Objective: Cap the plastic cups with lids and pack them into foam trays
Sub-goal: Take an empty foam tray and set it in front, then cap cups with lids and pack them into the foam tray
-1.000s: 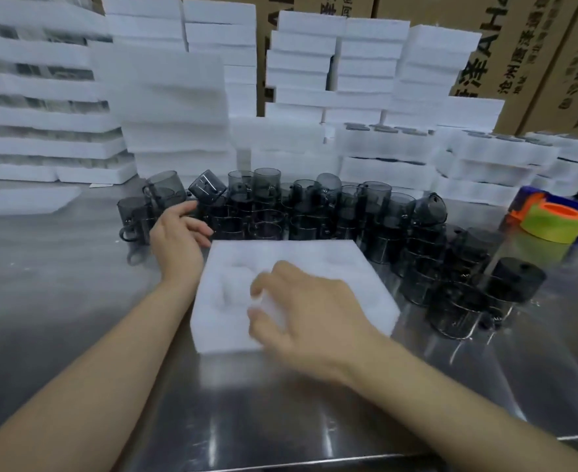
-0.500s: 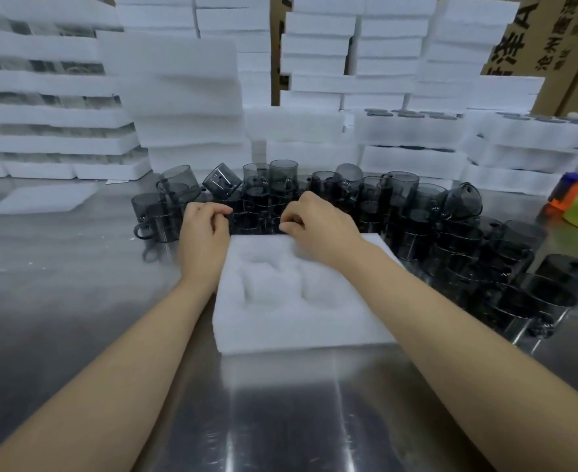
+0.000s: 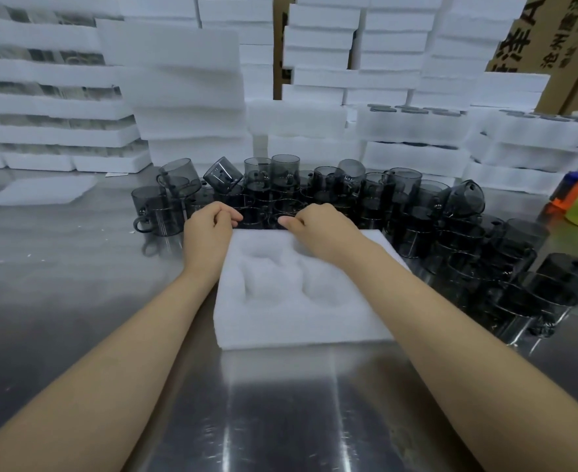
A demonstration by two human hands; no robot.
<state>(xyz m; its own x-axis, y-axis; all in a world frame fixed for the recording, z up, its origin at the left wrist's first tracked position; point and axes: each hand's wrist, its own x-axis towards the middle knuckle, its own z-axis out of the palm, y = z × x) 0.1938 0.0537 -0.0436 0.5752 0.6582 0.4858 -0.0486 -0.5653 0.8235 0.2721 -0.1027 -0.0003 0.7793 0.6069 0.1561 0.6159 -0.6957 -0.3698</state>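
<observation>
Bench point(image 3: 76, 301): bare slick metal under the foam tray. I judge that the light tray can skate towards me if I lean on it while pulling at something beyond it.

Foam stacks point(image 3: 178, 80): piled high well behind the tray, past the cups. I see no risk from them unless the pile of cups is shoved back hard.

Cups point(image 3: 400, 199): a crowded smoky-grey heap touching the tray's far edge and wrapping round its right side, some stacked on others. Drawing one from the front row may bring down those resting on it.

Foam tray point(image 3: 280, 318): directly in front of me, with every pocket I can see empty. Packing has not begun here, so a tumbling cup would land in or on it.

Capped cups point(image 3: 566, 270): right of the tray, dark tops on, just beside my right forearm. A careless sweep of that arm could knock them over.

Tilted cup point(image 3: 222, 173): beyond the tray's far left corner, leaning on its neighbours. It looks the likeliest to roll.

Left hand point(image 3: 209, 229): at the tray's far left corner, fingers curled in with the tips next to the front cups. I cannot tell whether it grips one.

Right hand point(image 3: 321, 229): on the tray's far edge, fingers curled and thumb pointing left at the cups. I cannot tell what it holds, if anything.
</observation>
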